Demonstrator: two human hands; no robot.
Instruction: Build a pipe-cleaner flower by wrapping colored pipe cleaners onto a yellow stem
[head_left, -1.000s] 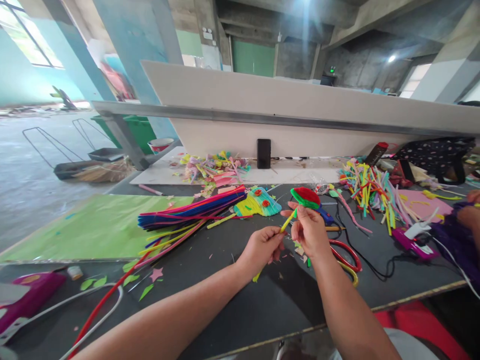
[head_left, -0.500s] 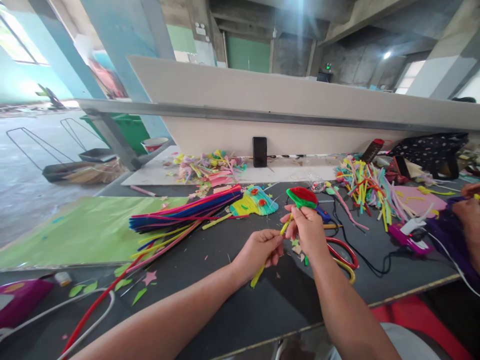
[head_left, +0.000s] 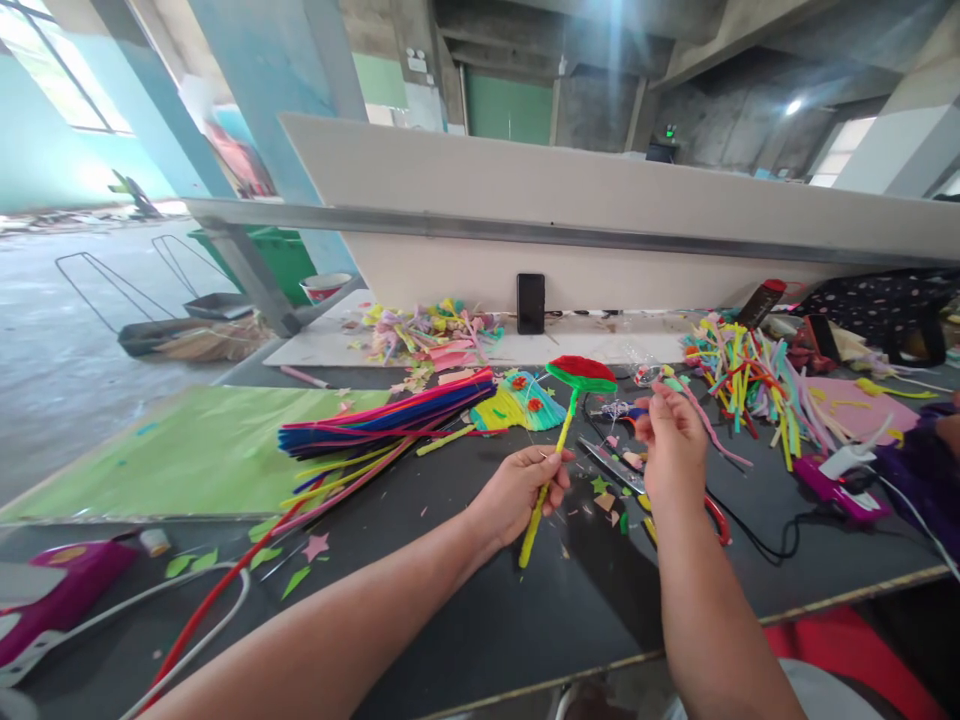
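— What is gripped?
— A fuzzy pipe-cleaner flower (head_left: 582,374) is held by its yellow stem in the closed left hand (head_left: 521,492), with the red-and-green head above it.
— And the right hand (head_left: 673,447)?
— It is raised just beside the head, fingers curled. Any hold cannot be told. Bare dark table (head_left: 465,620) is left below both, up to its near edge.

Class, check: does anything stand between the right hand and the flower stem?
Nothing visible does. The left hand grips the stem; the right hand hovers beside it, scissors lying on the table below the gap.
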